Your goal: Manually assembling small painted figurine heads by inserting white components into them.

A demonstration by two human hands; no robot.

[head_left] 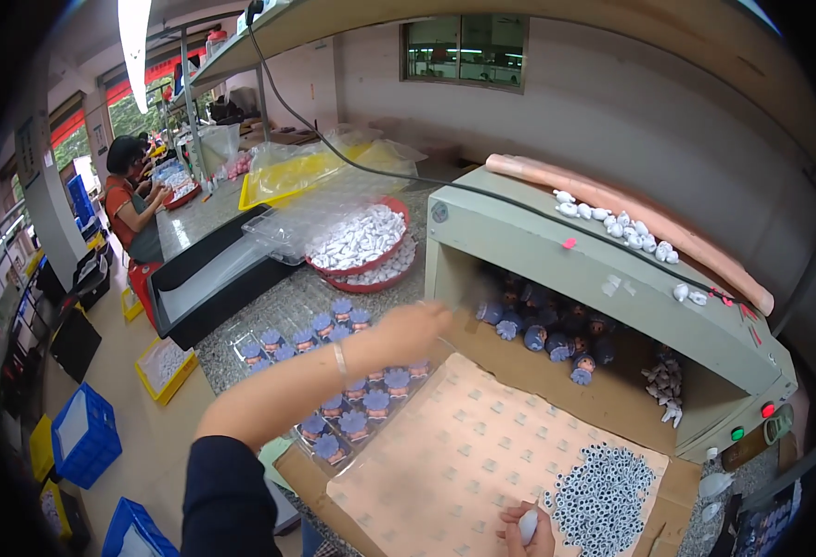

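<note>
Head view: left hand (414, 327), grip unclear, reached toward the grey box (594, 269); right hand (526, 531) pinched an upright white piece (528, 525) below it.

Beige wall (631, 102), interior window (465, 51), speckled workbench (269, 311), tan floor (153, 427).

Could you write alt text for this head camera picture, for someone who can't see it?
A person's left hand reaches toward small blue-haired doll heads heaped inside a grey box-shaped machine, while the right hand holds a small white piece beside a pile of plastic toy eyes on a cardboard sheet. Trays of more blue-haired heads lie to the left.
</note>
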